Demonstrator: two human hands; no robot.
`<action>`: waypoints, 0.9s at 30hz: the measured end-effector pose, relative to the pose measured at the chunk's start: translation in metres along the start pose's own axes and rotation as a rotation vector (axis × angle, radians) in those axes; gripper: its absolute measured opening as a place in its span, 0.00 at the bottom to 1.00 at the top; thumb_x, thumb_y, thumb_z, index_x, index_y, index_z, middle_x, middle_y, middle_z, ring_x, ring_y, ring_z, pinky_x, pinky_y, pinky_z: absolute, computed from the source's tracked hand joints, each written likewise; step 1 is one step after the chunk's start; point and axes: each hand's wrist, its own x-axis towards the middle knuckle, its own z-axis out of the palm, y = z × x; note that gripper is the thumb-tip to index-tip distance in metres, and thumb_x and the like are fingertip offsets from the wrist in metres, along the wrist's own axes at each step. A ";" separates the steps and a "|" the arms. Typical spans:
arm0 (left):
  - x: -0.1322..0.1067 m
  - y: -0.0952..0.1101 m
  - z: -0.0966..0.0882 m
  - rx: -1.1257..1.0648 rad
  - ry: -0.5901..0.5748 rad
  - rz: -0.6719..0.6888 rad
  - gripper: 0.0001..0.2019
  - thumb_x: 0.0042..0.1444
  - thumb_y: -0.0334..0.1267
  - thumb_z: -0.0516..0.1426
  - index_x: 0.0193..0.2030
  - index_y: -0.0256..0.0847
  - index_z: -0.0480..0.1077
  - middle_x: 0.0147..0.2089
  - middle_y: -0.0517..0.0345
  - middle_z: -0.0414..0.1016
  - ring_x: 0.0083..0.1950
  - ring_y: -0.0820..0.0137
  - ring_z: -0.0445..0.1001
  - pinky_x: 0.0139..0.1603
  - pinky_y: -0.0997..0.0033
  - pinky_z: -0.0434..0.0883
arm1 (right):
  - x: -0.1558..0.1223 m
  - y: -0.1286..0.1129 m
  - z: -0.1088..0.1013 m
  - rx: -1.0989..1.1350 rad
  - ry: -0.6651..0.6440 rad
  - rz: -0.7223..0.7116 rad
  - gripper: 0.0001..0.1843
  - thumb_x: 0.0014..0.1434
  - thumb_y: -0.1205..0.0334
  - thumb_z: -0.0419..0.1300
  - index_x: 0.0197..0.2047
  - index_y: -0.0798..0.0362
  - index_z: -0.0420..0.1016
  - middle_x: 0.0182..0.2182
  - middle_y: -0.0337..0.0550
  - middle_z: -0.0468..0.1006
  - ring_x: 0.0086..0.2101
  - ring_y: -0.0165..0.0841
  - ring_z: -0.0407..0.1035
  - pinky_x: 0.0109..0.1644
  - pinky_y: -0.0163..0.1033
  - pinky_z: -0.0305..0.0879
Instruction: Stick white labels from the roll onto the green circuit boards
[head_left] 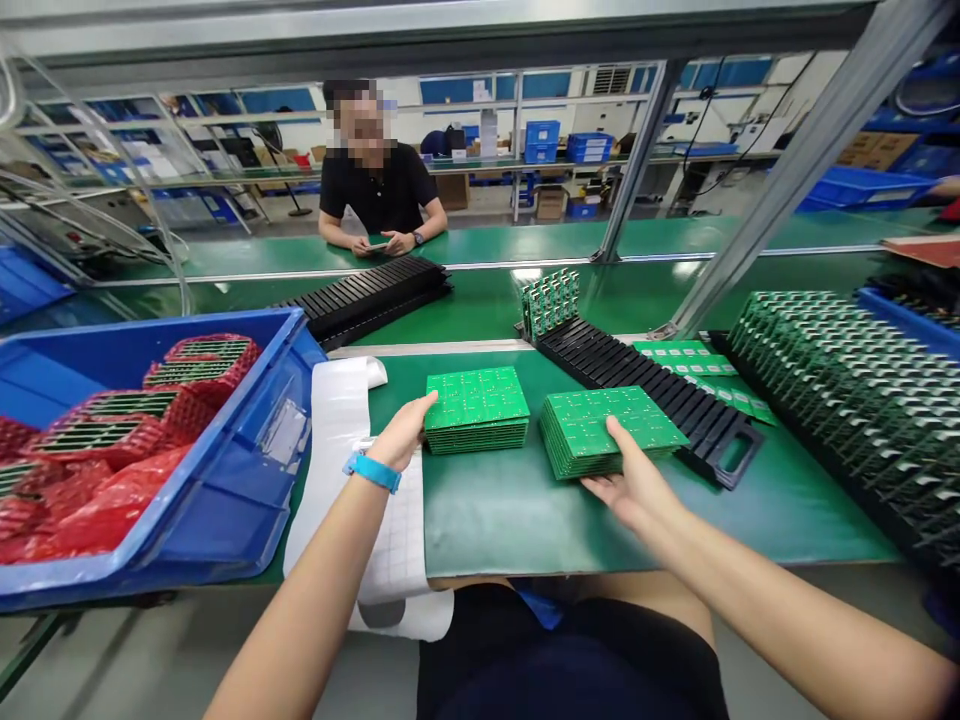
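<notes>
Two stacks of bare green circuit boards are on the green table in front of me. My left hand (405, 428) is closed at the left edge of the left stack (478, 437), its thumb on the rim of the top circuit board (480, 396). That board sits slightly askew, and most of the fingers are hidden. My right hand (634, 475) grips the right stack of circuit boards (581, 435), thumb on top and fingers under its front edge. This stack looks a little tilted; I cannot tell whether it is fully off the table.
At left stands a blue bin (292, 440) of boards in red bubble wrap, beside a white sheet (337, 420). Black slotted racks (637, 390) lie behind, one bearing upright boards (551, 300). Dense rows of boards (855, 400) fill the right. A person (382, 190) leans opposite.
</notes>
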 end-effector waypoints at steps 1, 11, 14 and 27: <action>0.005 0.004 0.001 -0.010 -0.059 -0.039 0.21 0.49 0.50 0.57 0.44 0.35 0.70 0.47 0.44 0.75 0.48 0.57 0.73 0.43 0.63 0.71 | 0.000 0.001 0.001 0.011 -0.001 0.006 0.24 0.45 0.53 0.67 0.46 0.47 0.69 0.47 0.44 0.74 0.44 0.38 0.71 0.48 0.50 0.69; 0.023 0.015 0.007 0.021 -0.242 -0.168 0.17 0.38 0.40 0.65 0.35 0.33 0.71 0.37 0.46 0.79 0.37 0.64 0.77 0.39 0.67 0.73 | -0.015 -0.019 -0.025 -0.013 -0.138 0.082 0.26 0.50 0.58 0.65 0.52 0.49 0.64 0.45 0.47 0.74 0.44 0.36 0.72 0.49 0.42 0.69; 0.020 0.012 0.011 0.027 -0.282 -0.159 0.20 0.39 0.41 0.66 0.38 0.34 0.71 0.40 0.45 0.78 0.40 0.62 0.77 0.44 0.63 0.72 | -0.031 -0.028 -0.048 -0.165 -0.219 0.219 0.30 0.50 0.51 0.64 0.51 0.60 0.64 0.42 0.58 0.74 0.42 0.40 0.73 0.47 0.42 0.71; -0.059 -0.011 0.005 0.008 -0.267 -0.098 0.27 0.50 0.45 0.60 0.55 0.37 0.63 0.57 0.47 0.69 0.54 0.60 0.71 0.56 0.60 0.67 | -0.055 -0.055 0.015 -0.914 -0.860 -0.366 0.12 0.50 0.57 0.63 0.38 0.52 0.78 0.34 0.43 0.79 0.36 0.37 0.73 0.47 0.49 0.67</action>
